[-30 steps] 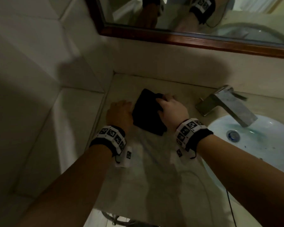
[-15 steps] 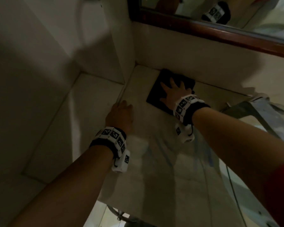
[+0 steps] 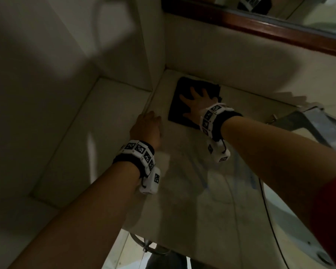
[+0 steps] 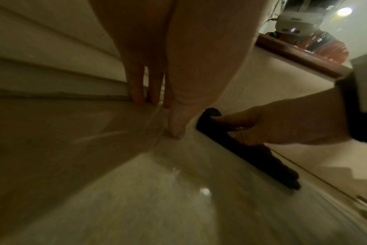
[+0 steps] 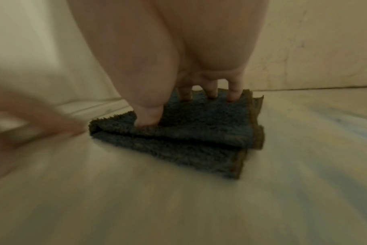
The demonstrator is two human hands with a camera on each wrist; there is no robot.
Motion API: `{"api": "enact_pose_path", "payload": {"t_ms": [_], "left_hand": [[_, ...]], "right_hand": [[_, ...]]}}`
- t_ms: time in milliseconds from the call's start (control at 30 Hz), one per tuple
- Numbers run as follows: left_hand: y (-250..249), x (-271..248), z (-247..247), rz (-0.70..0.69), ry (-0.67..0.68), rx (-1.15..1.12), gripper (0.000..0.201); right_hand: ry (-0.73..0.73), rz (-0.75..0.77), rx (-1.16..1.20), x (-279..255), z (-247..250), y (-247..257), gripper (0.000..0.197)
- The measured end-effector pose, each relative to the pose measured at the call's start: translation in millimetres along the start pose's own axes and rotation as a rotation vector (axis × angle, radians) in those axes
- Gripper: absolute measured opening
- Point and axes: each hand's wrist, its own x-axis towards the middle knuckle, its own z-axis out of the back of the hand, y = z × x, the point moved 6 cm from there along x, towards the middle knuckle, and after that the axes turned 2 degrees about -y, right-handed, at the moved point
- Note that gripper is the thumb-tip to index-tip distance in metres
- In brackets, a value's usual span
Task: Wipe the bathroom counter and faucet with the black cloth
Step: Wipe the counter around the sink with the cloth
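Note:
The black cloth (image 3: 179,102) lies folded flat on the pale counter (image 3: 202,191), close to the back left corner. My right hand (image 3: 196,101) presses on it with fingers spread and straight; in the right wrist view the fingertips (image 5: 234,96) sit on the cloth (image 5: 189,137). My left hand (image 3: 146,126) rests flat on the counter by the left wall, fingers straight, touching the surface (image 4: 176,131) beside the cloth (image 4: 258,155). The metal faucet (image 3: 314,123) stands at the right edge of the head view.
A wood-framed mirror (image 3: 260,22) hangs above the back wall. Tiled walls close the counter at left and back. The white basin rim (image 3: 299,230) lies to the right, with a thin dark cable (image 3: 268,210) running over it.
My right hand has pushed the cloth away from me into the back left corner and flattened its fingers on it. The left hand stayed by the wall.

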Motion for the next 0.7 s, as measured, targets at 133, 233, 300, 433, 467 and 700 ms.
{"api": "enact_pose_path", "payload": {"t_ms": [133,233,300,433,467,700], "left_hand": [[4,-8,-5,-0.009,-0.020,-0.132,0.047],[3,-24,-8,-0.004,-0.050,-0.135,0.040],[3,-35,-8,0.007,-0.089,-0.106,0.036],[6,-57,-9,0.013,-0.110,-0.071,0.033],[8,-63,-9,0.021,-0.106,-0.065,0.034],[11,-107,-26,0.070,-0.038,-0.010,0.048]], "right_hand": [[-0.005,0.036,-0.001,-20,-17,19,0.072],[0.029,0.059,0.005,-37,-28,34,0.073],[0.026,0.078,0.002,-50,-35,44,0.072],[0.000,0.118,-0.017,-77,-51,60,0.071],[-0.011,0.125,-0.031,-82,-55,63,0.071],[0.000,0.121,-0.051,-130,-91,53,0.072]]}}
